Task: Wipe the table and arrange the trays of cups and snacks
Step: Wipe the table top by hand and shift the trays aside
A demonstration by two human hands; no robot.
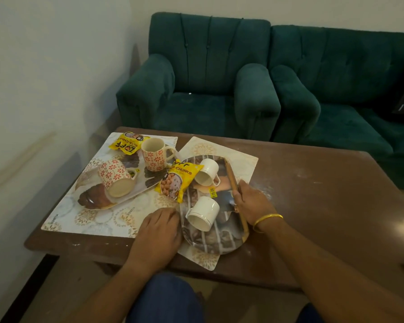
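Observation:
An oval picture tray [222, 241] lies on a patterned mat [243, 159] on the brown table [324, 194]. Two white cups lie tipped on it, one far [207, 174] and one near [203, 216], with a yellow snack packet [177, 183] at its left rim. My right hand [252, 201] grips the tray's right rim. My left hand [159, 231] holds its left rim. A second tray [89, 197] on the left mat [91, 217] carries a tipped red-flowered mug [117, 179]. An upright flowered mug [154, 153] and another yellow packet [127, 144] sit behind it.
Green armchairs [196, 78] stand behind the table, close to its far edge. A wall [44, 78] runs along the left. The table's right half shows white dusty smears [264, 187]. My knee [166, 299] is under the near edge.

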